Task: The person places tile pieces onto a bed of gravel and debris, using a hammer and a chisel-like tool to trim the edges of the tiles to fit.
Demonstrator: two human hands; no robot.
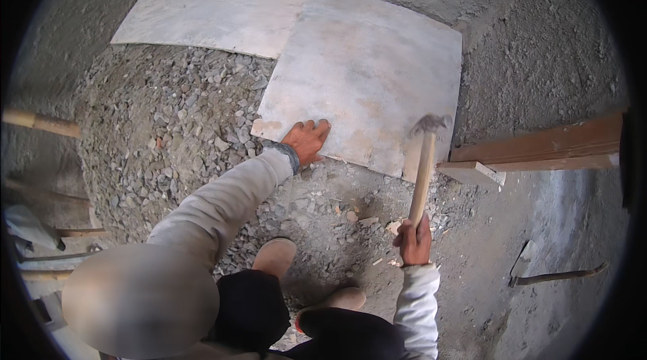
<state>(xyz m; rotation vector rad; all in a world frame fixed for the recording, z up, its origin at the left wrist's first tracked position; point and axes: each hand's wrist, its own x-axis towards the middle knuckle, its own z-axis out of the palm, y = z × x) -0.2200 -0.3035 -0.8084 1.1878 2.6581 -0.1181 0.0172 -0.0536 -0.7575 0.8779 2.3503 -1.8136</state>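
My left hand (306,141) rests on the near edge of a large pale flat panel (371,77), its fingers bent on the top surface and somewhat apart. The panel is whitish with peach stains. My right hand (414,242) is wrapped round the wooden handle of a hammer (422,171). The hammer's metal head, a little blurred, is over the panel's near right corner; I cannot tell whether it touches. Against the larger panel's left side lies a second, narrower pale panel (209,16).
Loose gravel (168,117) fills the left and reaches my shoes (275,257). Rough grey walls (546,50) close in the far side. A reddish-brown wooden beam (539,141) lies to the right beside a short board (472,172). Another long-handled tool (559,276) is at lower right.
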